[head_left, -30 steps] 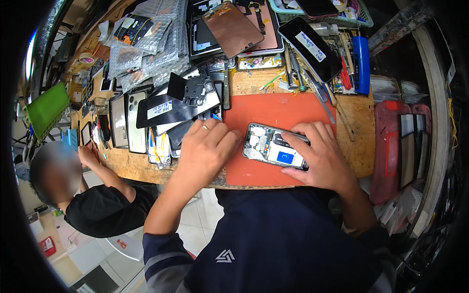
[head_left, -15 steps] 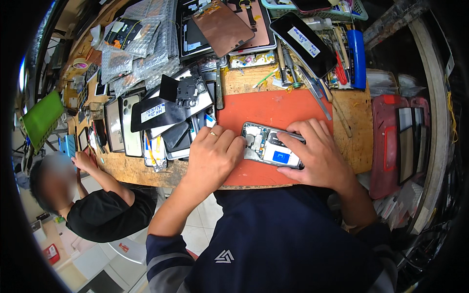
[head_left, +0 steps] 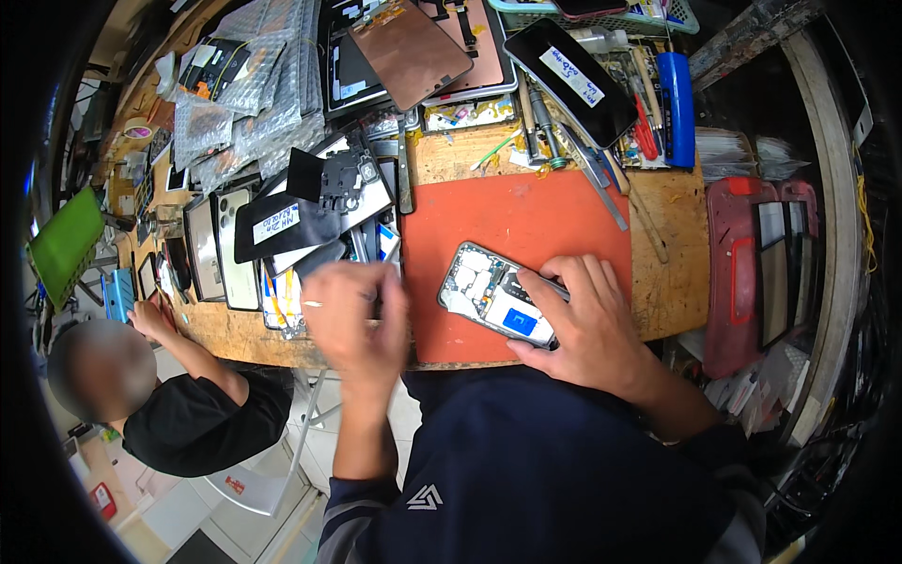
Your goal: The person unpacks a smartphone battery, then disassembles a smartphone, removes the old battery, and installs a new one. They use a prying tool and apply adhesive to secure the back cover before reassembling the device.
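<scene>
A smartphone with its inside visible lies on the orange-red mat, a little slanted, with one end toward the upper left. The right hand is gripping this smartphone at its lower right end: the thumb is at the long edge near the body, and the fingers come over the opposite long edge. So the right end of the smartphone is between thumb and fingers, partly covered by them, while the left end is outside of the grip and can be seen well. A blue square on the inside of the smartphone is just beside the thumb.

The left hand is to the left of the smartphone, apart from it, near the left edge of the mat. Its fingers are bent, but the hand is blurred, and I cannot tell if it holds something. Beyond it is a pile of phone parts.

On the wooden workbench, beyond the mat, are tweezers and a black phone with a white label.
</scene>
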